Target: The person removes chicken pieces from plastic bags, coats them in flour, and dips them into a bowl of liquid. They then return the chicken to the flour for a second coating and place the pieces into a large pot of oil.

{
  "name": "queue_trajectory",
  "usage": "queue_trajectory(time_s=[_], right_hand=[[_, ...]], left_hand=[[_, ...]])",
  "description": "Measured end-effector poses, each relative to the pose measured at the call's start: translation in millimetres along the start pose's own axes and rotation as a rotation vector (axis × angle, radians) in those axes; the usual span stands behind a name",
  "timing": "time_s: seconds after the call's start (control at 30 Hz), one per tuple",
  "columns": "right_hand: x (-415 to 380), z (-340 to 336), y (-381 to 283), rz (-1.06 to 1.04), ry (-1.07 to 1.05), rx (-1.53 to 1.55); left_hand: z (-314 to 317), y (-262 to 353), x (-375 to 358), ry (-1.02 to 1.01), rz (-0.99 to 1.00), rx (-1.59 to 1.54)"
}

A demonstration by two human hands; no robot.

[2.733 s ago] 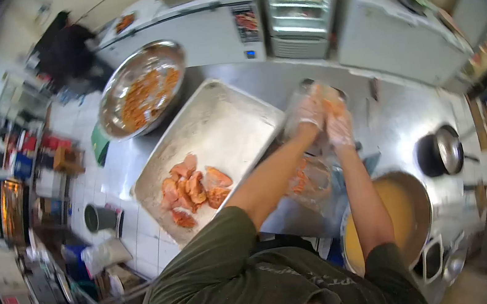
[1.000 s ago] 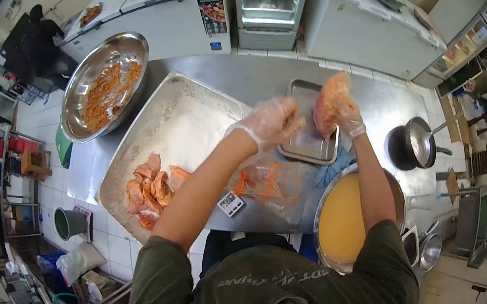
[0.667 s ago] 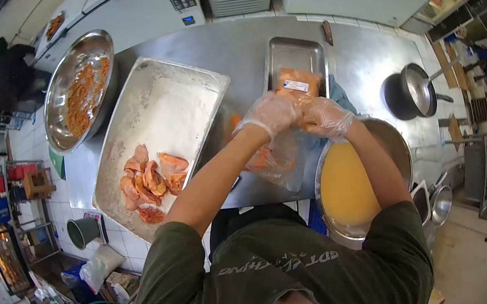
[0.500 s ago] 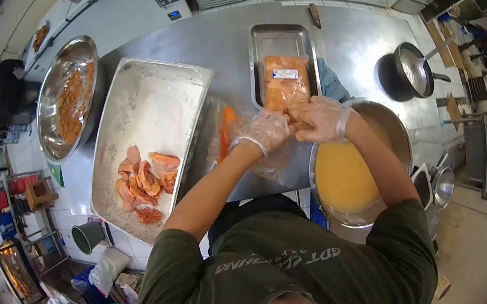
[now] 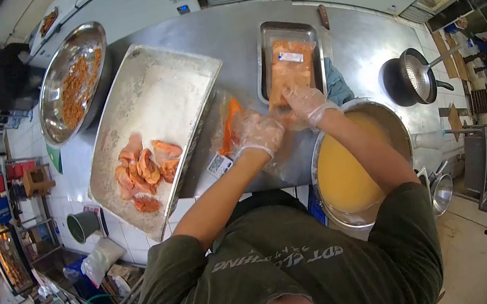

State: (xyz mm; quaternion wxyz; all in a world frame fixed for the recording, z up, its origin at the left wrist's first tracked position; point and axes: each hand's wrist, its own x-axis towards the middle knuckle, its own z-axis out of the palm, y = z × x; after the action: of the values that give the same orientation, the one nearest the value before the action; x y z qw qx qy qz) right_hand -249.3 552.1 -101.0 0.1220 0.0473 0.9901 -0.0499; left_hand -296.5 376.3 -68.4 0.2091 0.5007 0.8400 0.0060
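Note:
My left hand (image 5: 260, 132), in a clear plastic glove, is closed with crumpled clear plastic under and beside its fingers. Next to it lies a clear plastic bag (image 5: 229, 123) with an orange strip and a label. My right hand (image 5: 309, 104), gloved too, grips the lower end of a clear packet of orange-coloured meat (image 5: 291, 73) with a white label. That packet rests in a metal tray (image 5: 261, 81), its near end over the rim. To the left, a large metal pan (image 5: 165, 79) has several pieces of raw marinated meat (image 5: 145, 171) on a white powdery bottom.
A pot of yellow liquid (image 5: 346, 172) stands under my right forearm. At far left is a steel bowl with brown crumbs (image 5: 78, 94). A blue cloth (image 5: 337, 81), a knife handle (image 5: 323, 16) and a dark pan with a strainer (image 5: 414, 75) are on the right.
My hands, together at the packet's lower end before, are now apart. The left moved down and slightly left; the right shifted up along the packet. A white label now shows on the plastic bag.

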Motion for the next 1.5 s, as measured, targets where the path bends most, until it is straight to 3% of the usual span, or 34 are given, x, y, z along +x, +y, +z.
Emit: queue_trajectory(time_s=[0.07, 0.17, 0.27, 0.37, 0.47, 0.57, 0.67, 0.77, 0.87, 0.97, 1.07, 1.2, 1.3, 1.33, 1.4, 1.5], right_hand=[[6.8, 0.8, -2.2, -0.155, 0.064, -0.086], [31.5, -1.7, -0.1, 0.037, -0.132, 0.026], [56.5, 21.7, -1.2, 0.067, -0.227, -0.007], [61.5, -0.9, -18.0, 0.034, -0.325, -0.116], [68.2, -29.6, -37.6, -0.085, -0.394, -0.29], [82.0, 18.7, -2.9, -0.514, -0.375, -0.313], [75.7, 85.8, 17.8, -0.334, -0.181, -0.405], [32.1, -30.6, -50.5, -0.092, -0.412, -0.613], [34.1, -3.0, -27.2, -0.108, -0.268, -0.572], [42.3, 29.9, 0.7, 0.074, -0.081, -0.48], [50.8, 20.2, -9.4, -0.046, -0.182, -0.462], [62.5, -28.8, -26.3, -0.365, -0.431, -0.353], [64.7, -57.1, -41.3, -0.447, -0.673, -0.587], [76.1, -11.6, -18.5, -0.429, -0.582, -0.577], [80.1, -11.6, -26.6, -0.343, -0.554, -0.548], [66.1, -14.8, -31.0, -0.165, -0.556, -0.501]], left_hand=[[36.2, -20.6, 14.6, 0.007, 0.099, 0.141], [25.5, -24.0, 10.4, 0.025, 0.092, 0.147], [33.2, -27.1, 10.2, 0.034, 0.113, 0.088], [64.9, -32.1, 15.7, -0.026, 0.232, 0.159], [52.1, -26.3, 4.8, -0.004, 0.0, -0.088], [39.6, -37.2, -3.5, -0.007, 0.118, -0.026], [16.2, -47.7, -29.6, 0.124, 0.173, -0.152], [-2.2, -53.4, -56.3, 0.137, 0.095, -0.172], [10.2, -60.1, -73.3, 0.1, 0.098, -0.344], [28.2, -62.3, -94.1, 0.308, 0.129, -0.38], [34.5, -66.1, -109.6, 0.599, 0.067, -0.407], [17.0, -74.9, -142.1, 0.762, -0.323, -0.3], [13.8, -87.1, -160.2, 0.775, -0.656, -0.153], [20.4, -95.5, -164.0, 0.749, -0.719, -0.134], [34.1, -109.3, -171.1, 0.734, -0.778, -0.078], [59.5, -122.6, -178.5, 0.818, -0.632, -0.01]])
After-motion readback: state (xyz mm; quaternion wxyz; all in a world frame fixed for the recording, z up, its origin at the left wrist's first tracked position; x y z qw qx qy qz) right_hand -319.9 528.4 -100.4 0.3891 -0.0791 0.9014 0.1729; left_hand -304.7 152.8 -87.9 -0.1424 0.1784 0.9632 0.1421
